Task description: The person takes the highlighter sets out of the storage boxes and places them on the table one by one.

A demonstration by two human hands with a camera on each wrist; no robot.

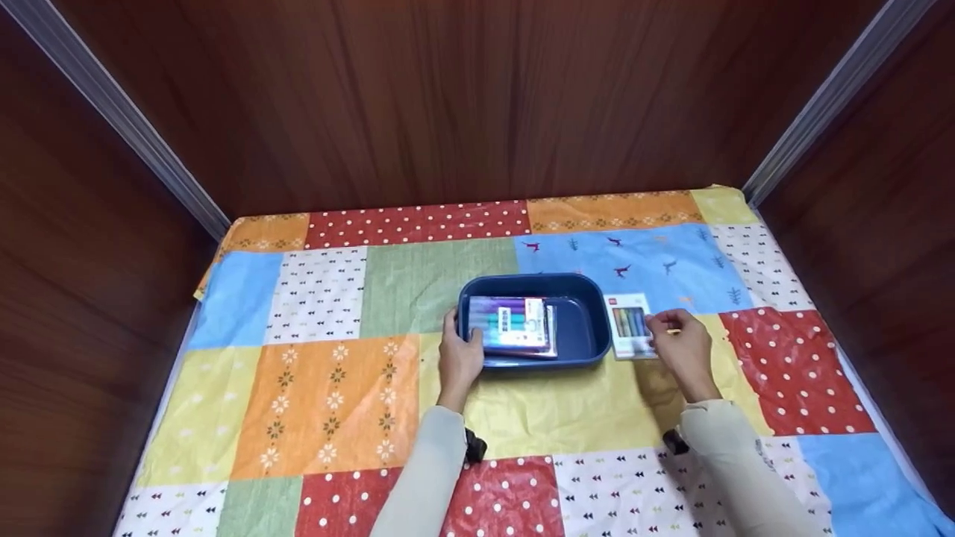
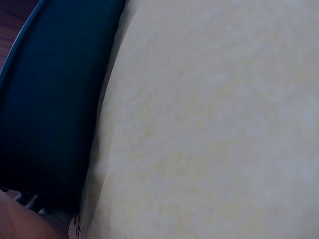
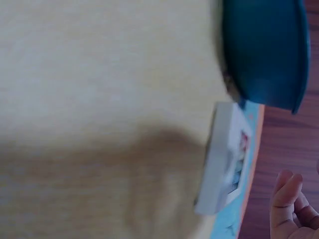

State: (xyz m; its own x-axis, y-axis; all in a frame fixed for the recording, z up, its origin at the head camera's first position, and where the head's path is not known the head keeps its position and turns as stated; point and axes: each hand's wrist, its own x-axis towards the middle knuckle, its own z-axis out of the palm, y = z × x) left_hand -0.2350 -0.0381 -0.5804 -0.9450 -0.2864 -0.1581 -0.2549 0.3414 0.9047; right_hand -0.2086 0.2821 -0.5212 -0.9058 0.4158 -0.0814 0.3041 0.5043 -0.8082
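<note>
Fingers of the left hand (image 1: 460, 362) gripped the end of a dark blue bin (image 1: 582, 332), thumb over its rim, as a person in pale sleeves (image 1: 429, 466) worked before us on a patchwork cloth (image 1: 328, 406). Inside the bin, immediately beside that thumb, lay a clear packet of coloured pens (image 1: 496, 309). Across from them, the right hand (image 1: 683, 349) hovered with fingers loosely bent, nothing visible between them. Just left of those fingertips, a white box (image 1: 623, 349) with a coloured front lay flat, close beside the bin.
</note>
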